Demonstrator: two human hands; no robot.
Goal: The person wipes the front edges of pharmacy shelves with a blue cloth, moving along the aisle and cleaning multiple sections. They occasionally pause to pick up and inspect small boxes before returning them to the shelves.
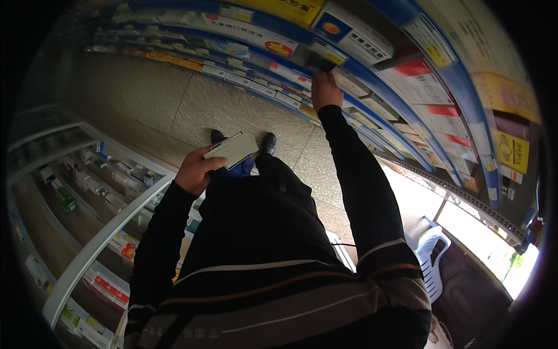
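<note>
My left hand [197,170] grips a thin stack of pale cards [235,149], thumb on top, held above my shoes at waist height. It looks like several flat pieces lying together; their exact kind is not clear. My right hand [326,91] reaches up to the shelf edge, its fingers curled in at a dark gap [318,63] just under a yellow and white shelf label [329,52]. Whatever those fingertips hold is hidden. Beside the hand, a white box with a blue panel [354,34] stands on the shelf above.
Blue-edged shelves [372,87] packed with medicine-like boxes curve along the far and right sides. At the left stands a glass display case [99,244] with a metal frame and small boxes inside. A pale plastic chair [431,262] is at the lower right. Speckled tiles cover the floor [197,104].
</note>
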